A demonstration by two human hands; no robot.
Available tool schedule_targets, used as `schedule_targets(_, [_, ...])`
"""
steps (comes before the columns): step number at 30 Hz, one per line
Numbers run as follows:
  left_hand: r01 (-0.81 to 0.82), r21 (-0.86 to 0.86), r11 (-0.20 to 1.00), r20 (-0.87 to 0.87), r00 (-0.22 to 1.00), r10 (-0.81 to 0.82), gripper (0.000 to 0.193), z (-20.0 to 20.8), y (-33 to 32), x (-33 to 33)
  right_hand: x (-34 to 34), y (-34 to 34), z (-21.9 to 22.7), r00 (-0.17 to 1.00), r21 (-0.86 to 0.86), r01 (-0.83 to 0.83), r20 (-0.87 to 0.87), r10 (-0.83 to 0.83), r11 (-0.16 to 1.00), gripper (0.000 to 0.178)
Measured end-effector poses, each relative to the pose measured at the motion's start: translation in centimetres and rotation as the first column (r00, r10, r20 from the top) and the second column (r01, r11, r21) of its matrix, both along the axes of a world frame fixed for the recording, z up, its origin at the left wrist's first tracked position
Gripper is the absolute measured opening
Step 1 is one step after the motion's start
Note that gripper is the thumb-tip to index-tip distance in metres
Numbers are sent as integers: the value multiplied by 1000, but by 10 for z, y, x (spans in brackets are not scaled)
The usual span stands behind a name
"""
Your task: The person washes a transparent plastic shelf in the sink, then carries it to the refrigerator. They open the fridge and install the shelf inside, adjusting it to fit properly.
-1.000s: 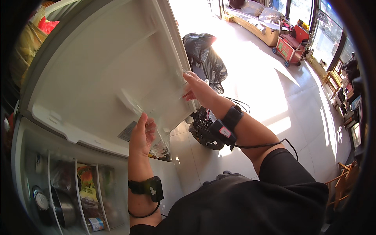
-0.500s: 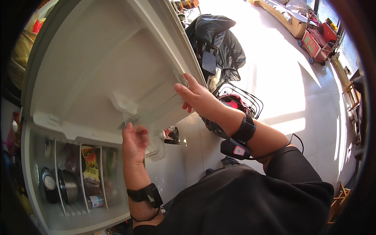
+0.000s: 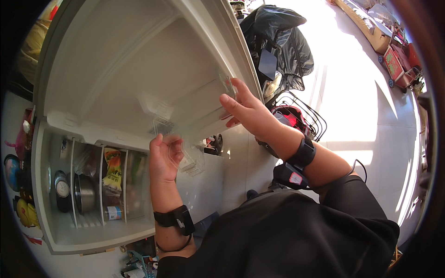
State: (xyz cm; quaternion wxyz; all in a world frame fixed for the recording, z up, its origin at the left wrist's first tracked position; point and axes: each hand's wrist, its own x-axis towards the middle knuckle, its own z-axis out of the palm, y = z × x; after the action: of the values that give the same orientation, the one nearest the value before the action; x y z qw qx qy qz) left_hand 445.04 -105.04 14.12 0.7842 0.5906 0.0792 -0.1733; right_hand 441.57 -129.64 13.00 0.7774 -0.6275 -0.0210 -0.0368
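A clear plastic door shelf (image 3: 197,118) stretches between my two hands, in front of the white inner face of the open fridge door (image 3: 116,69). My right hand (image 3: 248,109) grips its right end, thumb on the near side and fingers partly behind. At the other end my left hand (image 3: 164,157) is curled, with some fingers showing through the see-through plastic. Whether the shelf touches the door lining, I cannot tell. Below the door, the fridge compartment (image 3: 95,234) has upright shelves holding a metal pot (image 3: 85,193), a yellow-green food packet (image 3: 112,173) and a dark lidded container (image 3: 61,187).
Beyond the door's right edge stand a black plastic-covered item (image 3: 287,44) and a black wire basket (image 3: 308,113) with something red inside. A red cart (image 3: 398,62) is at the far right on the sunlit tiled floor (image 3: 357,116). Assorted goods (image 3: 25,211) lie left of the fridge.
The view has shifted, so the fridge sits slightly higher and further right. Both hands stay at the shelf's ends; more of the clear plastic now overlaps my left fingers.
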Motion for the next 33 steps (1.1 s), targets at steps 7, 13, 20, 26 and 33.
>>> schedule_targets(7, [53, -12, 999, 25, 998, -53, 45, -3, 1, 5, 5, 8, -8, 990, -65, 125, 79, -120, 990, 78])
schedule_targets(13, [14, 79, 997, 111, 994, -22, 48, -7, -2, 10, 7, 3, 4, 989, -174, 133, -45, -143, 976, 78])
schedule_targets(20, [61, 149, 987, 282, 954, -102, 56, -13, -1, 19, 22, 2, 6, 986, -25, 157, -55, -158, 987, 69])
schedule_targets(26, [-94, 109, 990, 220, 973, 68, 61, -15, -19, 16, 25, 11, 3, 980, 140, 197, -67, -189, 970, 61])
schedule_targets(33, [-80, -41, 996, 110, 990, 84, 58, 6, -34, 16, 23, 7, 16, 981, 78, 161, -125, -150, 984, 62])
